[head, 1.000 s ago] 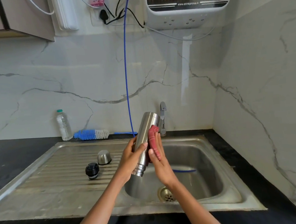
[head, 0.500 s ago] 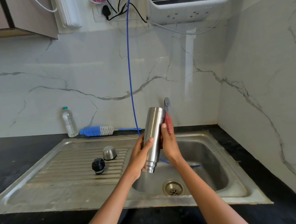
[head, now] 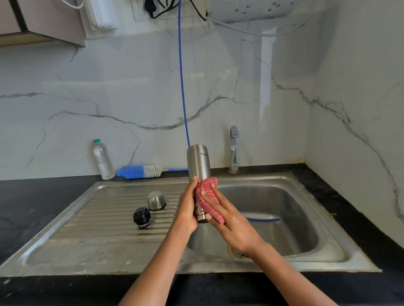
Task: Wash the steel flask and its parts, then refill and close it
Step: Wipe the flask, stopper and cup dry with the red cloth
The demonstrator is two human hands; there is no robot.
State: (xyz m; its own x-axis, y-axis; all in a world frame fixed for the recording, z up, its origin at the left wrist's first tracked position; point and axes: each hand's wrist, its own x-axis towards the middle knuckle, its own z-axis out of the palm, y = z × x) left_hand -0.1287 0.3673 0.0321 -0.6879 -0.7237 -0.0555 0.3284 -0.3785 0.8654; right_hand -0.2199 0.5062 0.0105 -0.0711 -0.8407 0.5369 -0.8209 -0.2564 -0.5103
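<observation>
scrubbing looks to be the step in hand: your left hand (head: 187, 209) is curled round the lower body of the steel flask (head: 198, 167), held mouth-down over the sink (head: 284, 221), while your right hand (head: 227, 219) presses a red cloth (head: 208, 200) round its neck end, fingers wrapped over it. the flask sits between your hands, touching both. the steel cap (head: 155, 200) and black stopper (head: 141, 216) lie on the drainboard, just to the left. next, i'd judge, you need a rinse at the tap (head: 233, 148), with a firm hold, since a wet flask may slip.
</observation>
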